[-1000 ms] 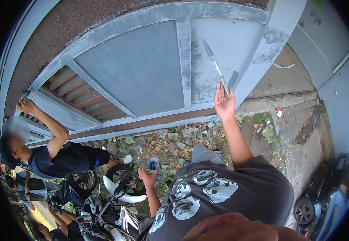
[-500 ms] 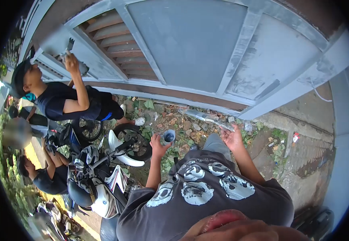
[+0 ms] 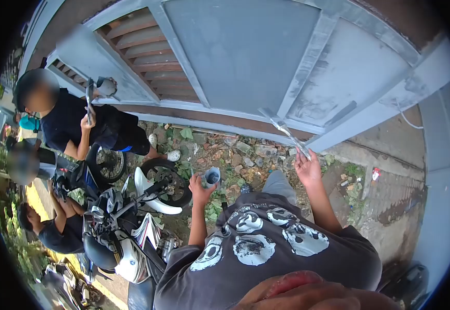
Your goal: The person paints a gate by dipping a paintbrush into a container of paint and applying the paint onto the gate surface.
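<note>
My left hand [image 3: 200, 190] is wrapped round a small cup [image 3: 212, 176] of grey-blue paint, held above the rubble-strewn ground. In my right hand [image 3: 308, 168] is a paintbrush [image 3: 288, 133], gripped by its handle. Its bristles point up and left, close to the lower frame of the grey-painted panelled wall [image 3: 245, 57]; whether they touch it I cannot tell. The right-hand panel [image 3: 346, 72] of that wall looks patchy, with darker smears.
To the left, a co-worker [image 3: 62, 121] stands at the wall with a brush [image 3: 89, 95] and a container [image 3: 106, 86]. A parked motorcycle [image 3: 132, 253] is close on my left. Beyond it sits another person [image 3: 62, 227]. Broken bricks and weeds [image 3: 245, 155] line the wall's foot.
My right hand's brush has swung upward, from lying nearly level to pointing up at the wall. The cup has shifted slightly left. The co-worker has lowered the brush and turned.
</note>
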Demonstrator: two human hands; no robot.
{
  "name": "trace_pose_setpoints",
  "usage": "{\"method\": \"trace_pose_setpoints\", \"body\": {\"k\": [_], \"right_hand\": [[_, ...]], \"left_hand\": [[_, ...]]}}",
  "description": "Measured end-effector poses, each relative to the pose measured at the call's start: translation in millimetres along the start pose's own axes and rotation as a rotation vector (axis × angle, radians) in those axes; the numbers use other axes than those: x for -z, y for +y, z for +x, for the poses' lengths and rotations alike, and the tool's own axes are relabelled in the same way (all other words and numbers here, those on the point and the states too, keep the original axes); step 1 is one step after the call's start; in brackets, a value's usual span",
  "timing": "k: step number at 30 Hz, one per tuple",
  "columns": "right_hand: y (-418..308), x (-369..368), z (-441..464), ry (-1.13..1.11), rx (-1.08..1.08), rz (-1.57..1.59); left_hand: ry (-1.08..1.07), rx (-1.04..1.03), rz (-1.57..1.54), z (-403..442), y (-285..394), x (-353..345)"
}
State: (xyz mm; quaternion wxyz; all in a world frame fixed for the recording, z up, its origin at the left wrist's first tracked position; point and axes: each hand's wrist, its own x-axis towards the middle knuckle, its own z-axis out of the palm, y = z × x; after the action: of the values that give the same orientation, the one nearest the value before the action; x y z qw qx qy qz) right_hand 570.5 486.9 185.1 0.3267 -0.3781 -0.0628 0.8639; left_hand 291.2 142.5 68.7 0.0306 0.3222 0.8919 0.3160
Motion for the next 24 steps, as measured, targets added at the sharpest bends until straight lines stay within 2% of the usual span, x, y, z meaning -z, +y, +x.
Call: {"method": "trace_pose_setpoints", "body": {"k": [2, 5, 7, 8, 11, 12, 13, 15, 17, 19, 20, 22, 24], "right_hand": [[-0.6, -5.7, -6.5, -0.009, 0.044, 0.051], [7.7, -20.7, -17.2, -0.085, 0.0, 0.107], [14.9, -13.2, -14.3, -0.338, -0.083, -0.076], [16.9, -29.5, -25.8, -0.385, -0.072, -0.18], [15.8, -38.5, -32.8, -0.363, -0.036, -0.261], [19.9, -37.2, -27.2, -0.235, 0.033, -0.324], [23.4, -40.0, -28.7, -0.228, 0.028, -0.31], [24.1, -50.0, -30.9, -0.027, 0.276, -0.374], [13.7, -59.5, -20.4, -0.038, 0.378, -0.394], [-3.7, -76.7, -9.6, 0.085, 0.637, -0.453], [-15.1, -84.0, -3.3, 0.09, 0.643, -0.45], [-39.0, -102.0, 12.2, 0.03, 0.91, -0.533], [-57.4, -127.4, 22.2, -0.027, 1.051, -0.489]], "left_hand": [[0.047, -0.081, -0.037, -5.1, -19.6, -11.8], [-0.05, -0.048, -0.026, -0.2, -9.2, -3.4], [-0.034, -0.099, -0.029, -1.0, -14.2, -7.3], [-0.006, -0.122, -0.028, 2.0, -14.6, -8.2], [-0.05, -0.084, 0.003, 6.4, -12.7, -6.2], [-0.064, -0.098, -0.007, 9.1, -12.6, -5.2], [-0.075, -0.1, 0.005, 9.0, -17.5, -5.4], [-0.058, -0.142, -0.021, 11.8, -25.9, -10.7], [-0.081, -0.126, -0.016, 15.3, -16.5, -5.7], [-0.051, -0.114, -0.019, 13.1, -15.4, -6.0], [-0.055, -0.121, -0.021, 12.4, -14.9, -6.9], [-0.057, -0.152, -0.035, 11.6, -15.0, -7.3], [-0.058, -0.17, -0.037, 12.2, -16.0, -7.3]]}}
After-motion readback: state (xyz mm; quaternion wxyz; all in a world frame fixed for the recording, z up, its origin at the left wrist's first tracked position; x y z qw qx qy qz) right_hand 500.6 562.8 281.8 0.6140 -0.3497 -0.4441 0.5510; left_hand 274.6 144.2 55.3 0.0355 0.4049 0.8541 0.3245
